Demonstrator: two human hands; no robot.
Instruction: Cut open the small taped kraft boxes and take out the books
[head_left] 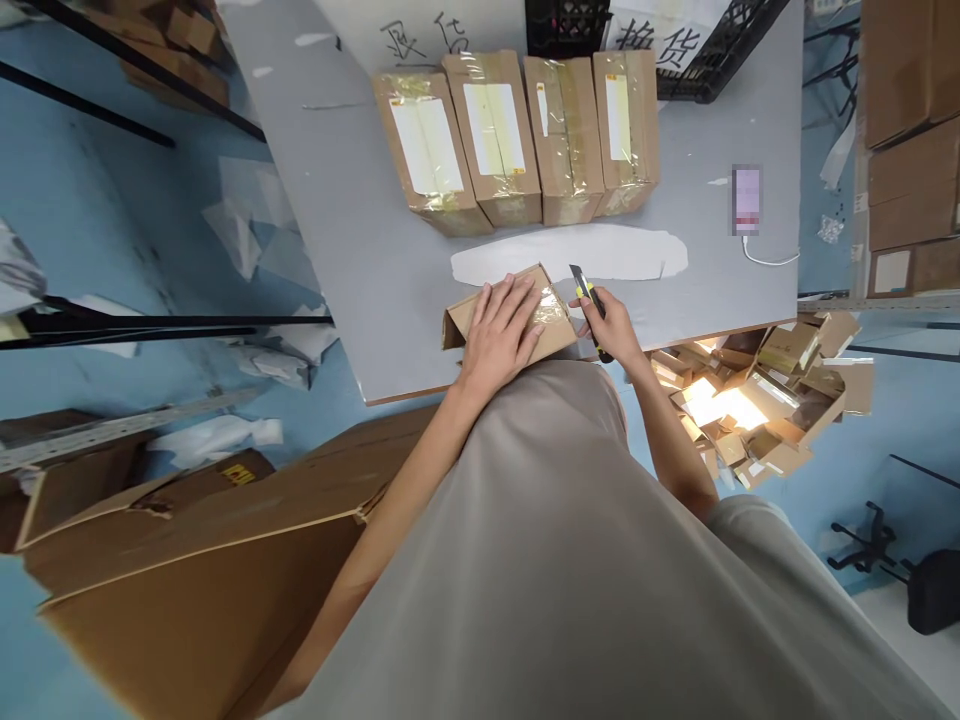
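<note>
My left hand (501, 325) lies flat with fingers stretched over a small cardboard box (553, 318) at the table's front edge. Shiny clear tape covers part of the box's right side, and its left end looks open. In my right hand (613, 325) is a yellow and black box cutter (586, 287), its blade pointing up and away from me. The cutter is just right of the box; whether it touches the box I cannot tell. Beyond the box lies a long white paper strip (570, 252) on the grey table (360, 300).
Several taped cardboard boxes (566, 140) stand in a row behind the strip. Farther back is a black plastic crate (705, 85). A phone (747, 200) with a white cable lies at right. A large open carton (225, 560) stands left; discarded boxes (780, 400) are piled on the right.
</note>
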